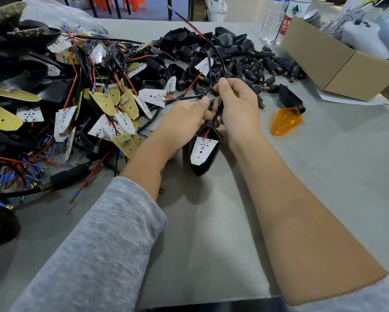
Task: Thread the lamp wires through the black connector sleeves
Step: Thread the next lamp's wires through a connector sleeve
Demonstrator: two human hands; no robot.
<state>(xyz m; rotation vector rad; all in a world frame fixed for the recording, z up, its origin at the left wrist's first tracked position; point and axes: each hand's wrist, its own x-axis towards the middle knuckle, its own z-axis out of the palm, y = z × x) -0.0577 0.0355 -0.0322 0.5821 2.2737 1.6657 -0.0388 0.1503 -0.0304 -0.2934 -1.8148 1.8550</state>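
Black lamp shell (203,154) hangs between both hands; right hand (238,109) pinches its wires (211,45), left hand (184,118) pinches the sleeve (209,123).

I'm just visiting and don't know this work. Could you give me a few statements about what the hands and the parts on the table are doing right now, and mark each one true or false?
1. The right hand pinches the black wire that rises toward the far side of the table. True.
2. The orange lens is fitted on the lamp in the person's hands. False: it lies on the table, right of the hands.
3. The lamp housing between the hands shows a white LED board. True.
4. The cardboard box sits on the left of the table. False: it is at the far right.
5. The left hand lies flat and idle on the table. False: its fingers hold the part at the lamp's neck.
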